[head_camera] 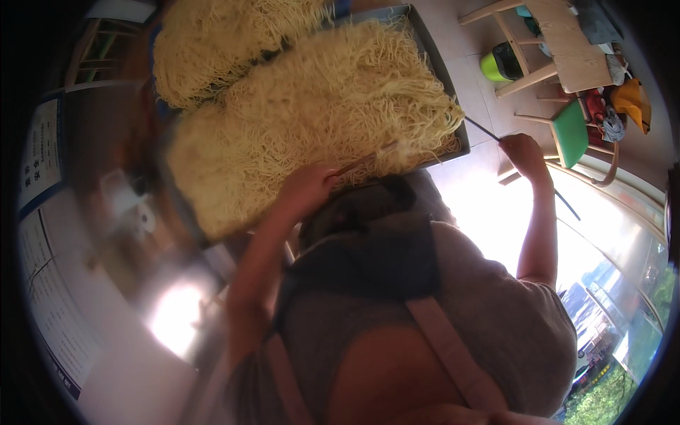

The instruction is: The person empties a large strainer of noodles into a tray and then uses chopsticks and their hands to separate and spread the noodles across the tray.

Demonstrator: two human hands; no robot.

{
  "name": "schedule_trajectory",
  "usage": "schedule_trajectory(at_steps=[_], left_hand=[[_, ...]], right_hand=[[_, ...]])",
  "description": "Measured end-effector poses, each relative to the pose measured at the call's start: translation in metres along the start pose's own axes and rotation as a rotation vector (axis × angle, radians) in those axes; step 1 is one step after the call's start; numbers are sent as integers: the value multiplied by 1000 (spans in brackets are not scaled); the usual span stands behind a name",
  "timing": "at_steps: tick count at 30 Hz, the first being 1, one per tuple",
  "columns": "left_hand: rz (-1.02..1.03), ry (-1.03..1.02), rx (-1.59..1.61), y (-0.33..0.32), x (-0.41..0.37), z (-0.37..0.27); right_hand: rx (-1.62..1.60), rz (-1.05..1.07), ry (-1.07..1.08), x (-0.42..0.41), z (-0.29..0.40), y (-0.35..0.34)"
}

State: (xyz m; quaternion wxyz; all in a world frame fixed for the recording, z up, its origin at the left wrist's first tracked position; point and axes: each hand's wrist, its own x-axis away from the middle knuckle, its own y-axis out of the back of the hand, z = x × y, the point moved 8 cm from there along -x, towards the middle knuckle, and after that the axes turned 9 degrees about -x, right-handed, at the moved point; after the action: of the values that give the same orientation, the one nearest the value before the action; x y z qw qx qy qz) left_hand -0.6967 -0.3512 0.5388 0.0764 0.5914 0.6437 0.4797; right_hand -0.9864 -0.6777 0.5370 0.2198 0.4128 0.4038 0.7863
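Note:
A thick layer of thin yellow noodles (319,106) fills a large grey metal tray (436,48) in front of me. Around a brown stick (357,163), possibly a long chopstick, my left hand (308,187) is closed at the tray's near side. The stick's far end reaches into the noodles. Beyond the tray's right side, my right hand (522,153) grips a long dark rod (482,129). One end of that rod meets a raised clump of noodles (443,114) by the tray's right rim; its other end sticks out behind my forearm.
Another heap of noodles (218,48) lies beyond, in a blue-edged tray (159,109). To the right are a wooden table (576,53), a green-seated chair (571,133) and a lime-green bin (491,66). Posters bearing writing (42,154) hang at the left.

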Motion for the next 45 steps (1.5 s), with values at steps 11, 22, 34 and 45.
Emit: schedule_trajectory(at_steps=[11, 22, 34, 45], left_hand=[[-369, 461, -370, 69, 53, 122], [-405, 251, -54, 19, -5, 164], [-317, 280, 447, 96, 85, 0], [-261, 729, -69, 44, 193, 161]], right_hand=[[129, 96, 361, -53, 132, -45], [-82, 444, 595, -57, 359, -213], [-960, 466, 416, -4, 255, -35], [44, 250, 316, -32, 204, -8]])
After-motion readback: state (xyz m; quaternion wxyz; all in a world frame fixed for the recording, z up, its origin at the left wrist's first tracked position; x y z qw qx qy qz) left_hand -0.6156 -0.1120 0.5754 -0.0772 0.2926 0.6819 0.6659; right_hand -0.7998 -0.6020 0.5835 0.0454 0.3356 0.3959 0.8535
